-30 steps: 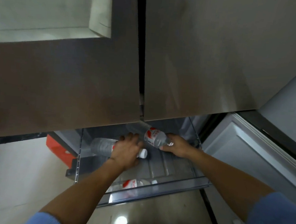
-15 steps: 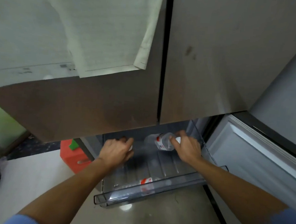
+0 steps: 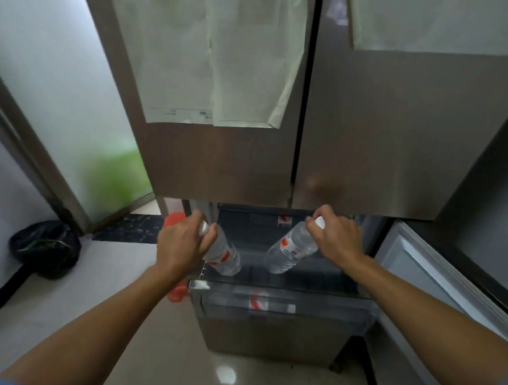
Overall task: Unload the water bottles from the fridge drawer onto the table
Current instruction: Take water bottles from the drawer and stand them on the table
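My left hand (image 3: 183, 244) grips a clear water bottle (image 3: 224, 258) with a red-and-white label by its white-capped neck, and the bottle hangs base down over the left side of the open fridge drawer (image 3: 281, 304). My right hand (image 3: 336, 241) holds a second water bottle (image 3: 292, 250) the same way above the drawer's right half. Both bottles are lifted off the drawer floor. Through the drawer's clear front a red-and-white label (image 3: 258, 301) of another bottle shows, blurred.
Two shut steel fridge doors (image 3: 371, 125) with paper sheets (image 3: 226, 55) on them rise above the drawer. An open lower door panel (image 3: 438, 283) stands to the right. A red object (image 3: 176, 292) sits left of the drawer. A black bag (image 3: 44, 247) lies on the floor by a glass door.
Both hands have closed on bottle necks and lifted the two bottles up out of the drawer. The camera has tilted up and pulled back, so more of the fridge doors shows.
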`<state>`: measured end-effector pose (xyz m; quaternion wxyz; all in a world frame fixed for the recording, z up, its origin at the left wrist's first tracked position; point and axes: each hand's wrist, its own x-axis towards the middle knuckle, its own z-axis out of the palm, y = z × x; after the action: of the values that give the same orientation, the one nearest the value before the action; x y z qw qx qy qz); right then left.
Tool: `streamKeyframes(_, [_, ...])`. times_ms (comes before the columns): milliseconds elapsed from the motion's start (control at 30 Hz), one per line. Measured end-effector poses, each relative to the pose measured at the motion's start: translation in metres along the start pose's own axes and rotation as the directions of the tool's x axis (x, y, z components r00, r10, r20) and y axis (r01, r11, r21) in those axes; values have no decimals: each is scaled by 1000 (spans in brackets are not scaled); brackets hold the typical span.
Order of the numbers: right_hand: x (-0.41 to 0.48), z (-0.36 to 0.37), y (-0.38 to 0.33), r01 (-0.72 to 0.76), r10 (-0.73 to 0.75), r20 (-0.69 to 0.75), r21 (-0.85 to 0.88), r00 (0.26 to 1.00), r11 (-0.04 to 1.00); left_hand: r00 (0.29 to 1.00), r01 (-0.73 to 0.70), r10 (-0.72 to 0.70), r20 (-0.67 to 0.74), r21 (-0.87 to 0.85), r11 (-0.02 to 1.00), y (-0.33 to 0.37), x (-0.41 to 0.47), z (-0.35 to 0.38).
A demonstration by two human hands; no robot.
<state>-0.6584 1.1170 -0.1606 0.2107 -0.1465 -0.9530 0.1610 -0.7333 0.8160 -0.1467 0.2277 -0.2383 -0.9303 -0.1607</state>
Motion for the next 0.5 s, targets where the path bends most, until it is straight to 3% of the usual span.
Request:
streamKeyframes(133, [-8,-17,-44,117,-109,-65,122,992,986,977,179,-182,-107,-36,983,-13,-46,-48])
streamKeyframes(300, [-41,-8,-130,289,-296,20,157,955,944,934,327,-315,-170,46,944,-44,-113,-112])
streamKeyframes(500, [-111,31,-252,548,-566,127,151,815,823,890,455,-439,-120,222,862,-120,-245,-186])
